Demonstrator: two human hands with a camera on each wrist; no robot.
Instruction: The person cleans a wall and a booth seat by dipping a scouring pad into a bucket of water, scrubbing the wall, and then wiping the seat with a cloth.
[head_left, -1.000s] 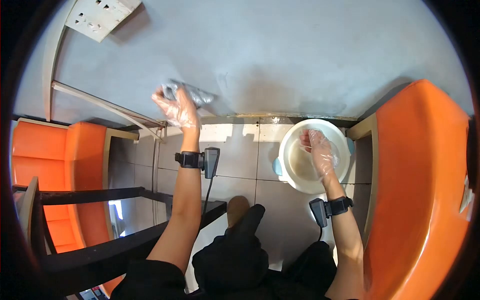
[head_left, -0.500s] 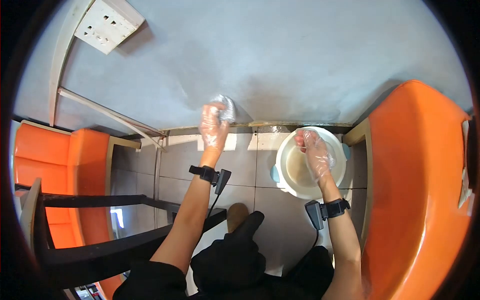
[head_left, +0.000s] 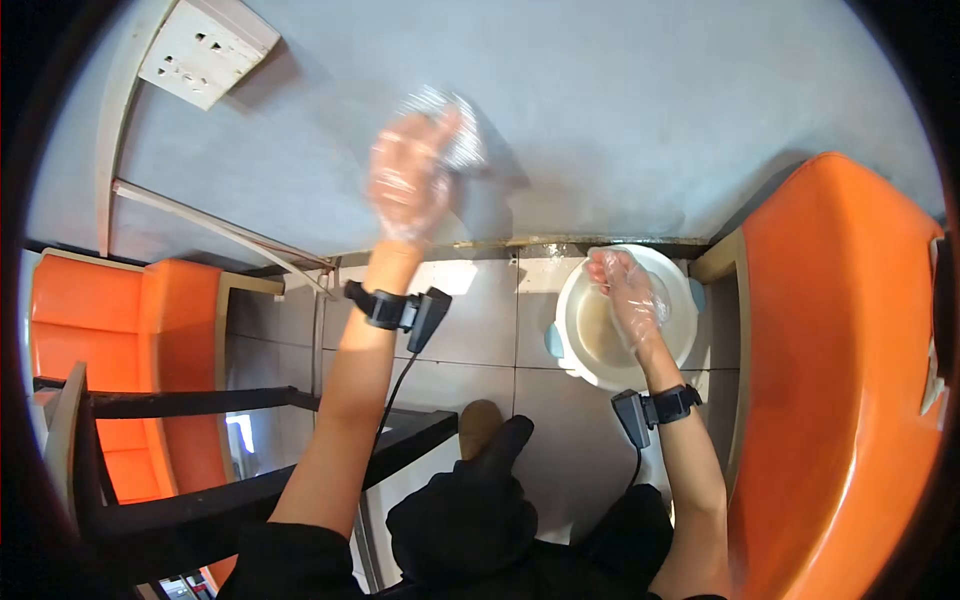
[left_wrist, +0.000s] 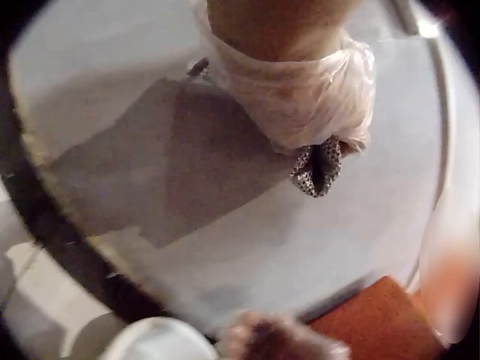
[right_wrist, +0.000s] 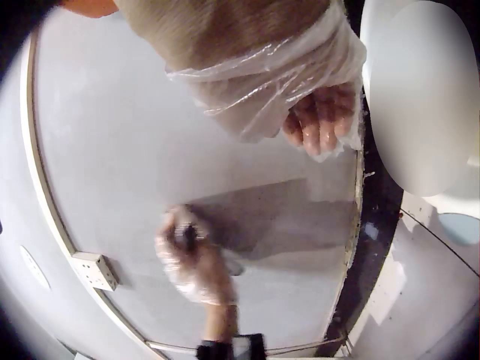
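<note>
My left hand (head_left: pixel 408 180), in a clear plastic glove, grips a silvery cleaning cloth (head_left: pixel 465 140) against the grey wall (head_left: pixel 650 110). The left wrist view shows a folded end of this speckled cloth (left_wrist: pixel 316 171) poking out below the glove; the fingers are mostly hidden there. My right hand (head_left: pixel 632 300), gloved as well, hovers over a white basin (head_left: pixel 567 325) with cloudy water in it. Its fingers (right_wrist: pixel 319 124) are loosely bent, and nothing is between them.
An orange bench (head_left: pixel 830 380) stands close on the right, another orange seat (head_left: pixel 85 310) on the left. A black table frame (head_left: pixel 270 485) crosses below my left arm. On the wall at upper left sits a white socket box (head_left: pixel 205 60). Grey floor tiles (head_left: pixel 460 330) lie below.
My left hand moved down and right with the cloth near the wall's foot, then back up and slightly left. The right hand stays over the basin.
</note>
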